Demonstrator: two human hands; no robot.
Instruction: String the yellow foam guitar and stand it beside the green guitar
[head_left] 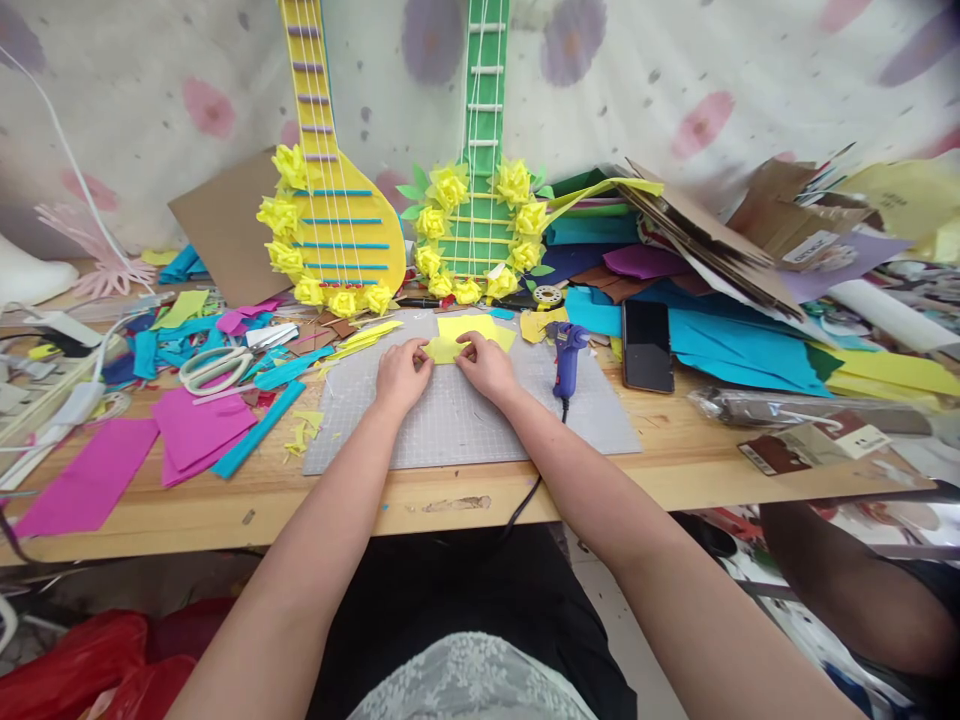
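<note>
Between my two hands is a small piece of yellow paper [444, 350], pinched at its left end by my left hand [405, 372] and at its right end by my right hand [486, 366]. Both hands are closed at the fingertips, over a grey gridded cutting mat [465, 435]. Behind the piece, a larger yellow sheet [466, 326] lies on the mat. To the right of my right hand stands a blue glue gun [570, 362], its black cord running down over the table edge.
A yellow paper guitar [349, 225] and a green one [480, 225], both with yellow paper flowers, lean at the back. Scissors [216, 371], magenta paper [201, 432] and scraps lie left. A phone [648, 346], blue sheets [742, 350] and cardboard [709, 245] lie right.
</note>
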